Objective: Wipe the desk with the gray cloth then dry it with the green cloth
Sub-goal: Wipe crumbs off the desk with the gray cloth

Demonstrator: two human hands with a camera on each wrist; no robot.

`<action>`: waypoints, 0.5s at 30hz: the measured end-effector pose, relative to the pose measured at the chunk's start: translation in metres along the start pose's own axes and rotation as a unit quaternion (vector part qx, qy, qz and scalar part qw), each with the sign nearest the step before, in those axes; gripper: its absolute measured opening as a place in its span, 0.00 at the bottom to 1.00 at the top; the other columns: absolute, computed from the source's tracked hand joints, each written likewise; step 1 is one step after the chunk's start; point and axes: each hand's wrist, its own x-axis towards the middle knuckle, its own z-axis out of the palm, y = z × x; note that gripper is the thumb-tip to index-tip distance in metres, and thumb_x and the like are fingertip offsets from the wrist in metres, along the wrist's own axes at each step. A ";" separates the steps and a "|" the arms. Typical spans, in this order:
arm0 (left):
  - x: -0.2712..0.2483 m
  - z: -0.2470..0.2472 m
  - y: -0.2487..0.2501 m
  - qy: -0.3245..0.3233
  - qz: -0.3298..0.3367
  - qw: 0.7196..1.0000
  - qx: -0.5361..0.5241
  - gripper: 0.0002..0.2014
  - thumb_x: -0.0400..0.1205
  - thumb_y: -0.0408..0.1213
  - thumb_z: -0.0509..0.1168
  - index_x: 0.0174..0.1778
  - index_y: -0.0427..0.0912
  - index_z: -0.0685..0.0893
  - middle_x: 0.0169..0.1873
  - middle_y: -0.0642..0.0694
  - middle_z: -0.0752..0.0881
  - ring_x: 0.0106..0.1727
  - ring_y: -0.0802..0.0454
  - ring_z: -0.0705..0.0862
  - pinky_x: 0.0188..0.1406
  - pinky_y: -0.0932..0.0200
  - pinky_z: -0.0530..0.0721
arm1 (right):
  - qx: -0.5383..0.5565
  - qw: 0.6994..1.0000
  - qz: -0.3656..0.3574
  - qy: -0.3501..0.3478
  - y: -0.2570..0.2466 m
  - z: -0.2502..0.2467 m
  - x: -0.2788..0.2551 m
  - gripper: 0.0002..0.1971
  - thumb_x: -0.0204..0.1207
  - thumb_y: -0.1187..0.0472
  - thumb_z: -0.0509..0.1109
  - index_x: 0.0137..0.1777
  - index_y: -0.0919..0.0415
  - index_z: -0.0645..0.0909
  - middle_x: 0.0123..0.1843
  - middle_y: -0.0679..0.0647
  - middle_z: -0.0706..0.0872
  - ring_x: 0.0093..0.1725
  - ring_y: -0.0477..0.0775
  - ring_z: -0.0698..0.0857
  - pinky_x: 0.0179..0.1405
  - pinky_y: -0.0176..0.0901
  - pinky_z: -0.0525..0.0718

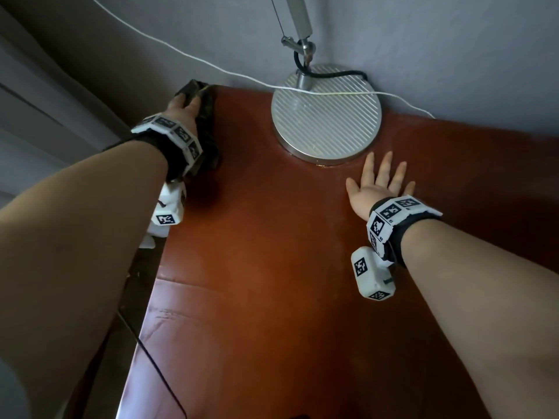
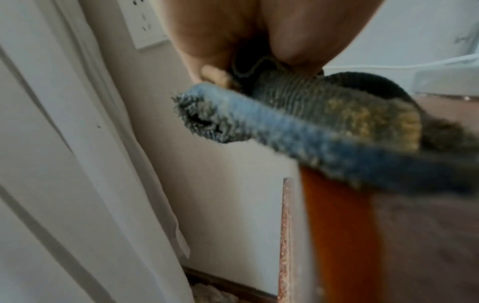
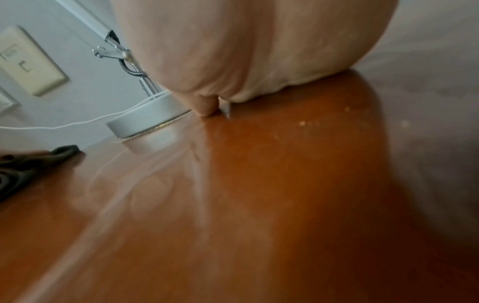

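My left hand (image 1: 186, 105) lies at the desk's far left corner, fingers curled into a dark grey cloth (image 1: 208, 131). In the left wrist view the cloth (image 2: 298, 123) looks blue-grey with a yellowish patch; it bunches up into my left hand (image 2: 207, 41) and hangs over the desk edge (image 2: 337, 225). My right hand (image 1: 376, 186) rests flat on the reddish-brown desk (image 1: 257, 237), fingers spread, holding nothing, just in front of the lamp base. The right wrist view shows my right hand (image 3: 259, 51) pressed on the desk (image 3: 259, 194), with the cloth (image 3: 26, 164) far left. No green cloth is in view.
A round ribbed metal lamp base (image 1: 326, 113) stands at the desk's back against the wall, and a thin white cable (image 1: 181, 52) runs across it. A black cable (image 1: 157, 367) hangs off the left edge. A white curtain (image 2: 64, 164) and a wall socket (image 2: 145, 24) are left of the desk.
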 end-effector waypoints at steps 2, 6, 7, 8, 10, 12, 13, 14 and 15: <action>-0.004 -0.003 -0.007 0.038 0.008 0.999 -0.035 0.33 0.84 0.37 0.56 0.83 0.56 0.49 0.83 0.46 0.47 0.82 0.39 0.55 0.80 0.49 0.57 | -0.007 1.000 -0.001 -0.002 0.000 0.000 0.000 0.32 0.84 0.43 0.41 0.81 0.50 0.30 0.83 0.55 0.28 0.81 0.63 0.30 0.79 0.63 0.35; -0.028 0.009 0.024 0.040 0.133 0.990 -0.001 0.32 0.85 0.27 0.51 0.82 0.54 0.51 0.83 0.50 0.49 0.82 0.47 0.54 0.77 0.56 0.59 | -0.011 1.000 0.003 -0.016 -0.001 -0.004 0.000 0.32 0.84 0.42 0.41 0.81 0.50 0.29 0.82 0.55 0.28 0.81 0.64 0.30 0.79 0.63 0.36; -0.033 0.017 0.036 0.003 0.162 0.987 0.015 0.32 0.85 0.27 0.51 0.82 0.55 0.50 0.83 0.52 0.48 0.83 0.48 0.51 0.78 0.56 0.56 | -0.012 1.000 0.005 -0.020 -0.001 -0.005 0.000 0.32 0.84 0.42 0.41 0.81 0.50 0.29 0.82 0.55 0.27 0.81 0.64 0.30 0.79 0.63 0.36; -0.034 0.023 0.048 -0.033 0.175 0.983 0.033 0.33 0.84 0.27 0.52 0.83 0.55 0.49 0.83 0.52 0.47 0.83 0.47 0.48 0.79 0.55 0.53 | -0.014 1.000 0.005 -0.022 -0.002 -0.006 0.000 0.33 0.84 0.42 0.41 0.81 0.50 0.29 0.82 0.55 0.27 0.81 0.64 0.30 0.79 0.63 0.36; -0.029 0.033 0.063 -0.066 0.160 0.983 0.060 0.35 0.83 0.26 0.53 0.83 0.53 0.46 0.83 0.51 0.43 0.83 0.46 0.43 0.80 0.51 0.49 | -0.015 1.000 0.008 -0.026 -0.002 -0.006 0.000 0.33 0.84 0.42 0.41 0.81 0.50 0.29 0.82 0.55 0.27 0.81 0.63 0.30 0.79 0.63 0.36; -0.017 0.030 0.072 -0.056 0.133 0.987 0.067 0.36 0.83 0.28 0.55 0.83 0.51 0.45 0.83 0.51 0.42 0.83 0.45 0.41 0.81 0.49 0.48 | -0.016 1.000 0.010 -0.025 -0.002 -0.005 0.001 0.33 0.83 0.42 0.41 0.81 0.50 0.28 0.82 0.54 0.27 0.81 0.63 0.30 0.79 0.63 0.36; -0.012 0.028 0.076 -0.050 0.125 0.988 0.068 0.36 0.83 0.29 0.56 0.83 0.50 0.44 0.83 0.51 0.42 0.83 0.44 0.42 0.82 0.48 0.48 | -0.016 0.999 0.011 -0.026 -0.002 -0.005 0.001 0.33 0.83 0.42 0.41 0.80 0.50 0.28 0.82 0.54 0.27 0.81 0.63 0.30 0.79 0.63 0.36; -0.007 0.025 0.079 -0.046 0.121 0.989 0.066 0.36 0.83 0.31 0.57 0.83 0.49 0.44 0.83 0.50 0.42 0.83 0.44 0.42 0.82 0.48 0.49 | -0.015 0.999 0.011 -0.028 -0.002 -0.005 0.001 0.33 0.83 0.42 0.40 0.80 0.49 0.28 0.82 0.54 0.27 0.81 0.63 0.30 0.80 0.63 0.36; -0.003 0.022 0.082 -0.043 0.117 0.990 0.060 0.36 0.83 0.32 0.58 0.83 0.48 0.44 0.83 0.50 0.43 0.83 0.43 0.43 0.82 0.48 0.49 | -0.013 0.999 0.013 -0.030 -0.002 -0.006 0.001 0.33 0.83 0.42 0.40 0.80 0.49 0.28 0.82 0.54 0.26 0.81 0.62 0.29 0.80 0.63 0.35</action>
